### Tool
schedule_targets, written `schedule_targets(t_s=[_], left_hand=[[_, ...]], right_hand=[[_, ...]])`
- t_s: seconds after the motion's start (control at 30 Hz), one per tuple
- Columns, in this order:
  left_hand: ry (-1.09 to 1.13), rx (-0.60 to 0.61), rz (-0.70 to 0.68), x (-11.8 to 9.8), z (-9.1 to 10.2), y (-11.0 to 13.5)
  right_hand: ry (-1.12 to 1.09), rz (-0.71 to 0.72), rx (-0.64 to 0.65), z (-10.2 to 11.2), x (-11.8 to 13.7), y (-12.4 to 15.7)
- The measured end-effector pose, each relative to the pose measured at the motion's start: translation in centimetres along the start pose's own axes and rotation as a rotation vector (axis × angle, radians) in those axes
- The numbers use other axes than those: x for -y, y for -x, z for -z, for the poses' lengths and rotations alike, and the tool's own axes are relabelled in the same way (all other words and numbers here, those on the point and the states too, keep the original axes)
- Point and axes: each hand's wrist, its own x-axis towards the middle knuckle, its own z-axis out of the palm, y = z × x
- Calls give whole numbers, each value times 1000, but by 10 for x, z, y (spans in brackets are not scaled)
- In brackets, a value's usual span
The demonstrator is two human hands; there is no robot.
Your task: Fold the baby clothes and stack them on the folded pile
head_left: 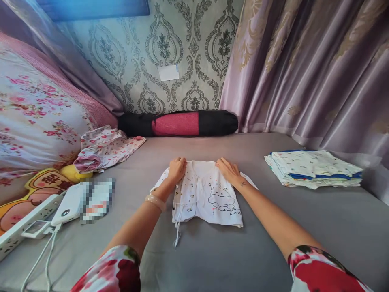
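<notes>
A small white baby shirt [201,194] lies spread front side up on the grey sheet, its neckline facing away from me. An animal drawing and lettering decorate one side of the front, and small prints dot the other. White tie strings hang past its lower edge at the left. My left hand [177,169] is closed on the left shoulder, with a pale bangle on that wrist. At the opposite shoulder, my right hand [228,170] pinches the fabric beside the collar. Both sleeves are partly hidden by my hands and forearms.
Folded printed clothes [313,168] are stacked at the right. On the left are a patterned garment [112,148], a white power bank [68,205] with cables, a power strip [28,225] and a yellow cushion [39,190]. A black and red roll [176,123] lies along the wall.
</notes>
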Motion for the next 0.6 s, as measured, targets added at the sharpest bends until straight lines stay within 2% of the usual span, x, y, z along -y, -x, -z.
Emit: schedule_targets(t_s=[0.13,0.33,0.47,0.6], left_hand=[[-48,105,0,-1,-2,-1],[41,136,-113,-3,-15,-11],[54,78,-234,2,-22,-14],[-93,16,-227,4,-20,-16]], right_hand=[[15,34,23,-4,-1,-7],[-64,29,-1,-15,8,-18],[-129,-11,3,-20,11,-19],[-94,-24,-60,-22,13,-26]])
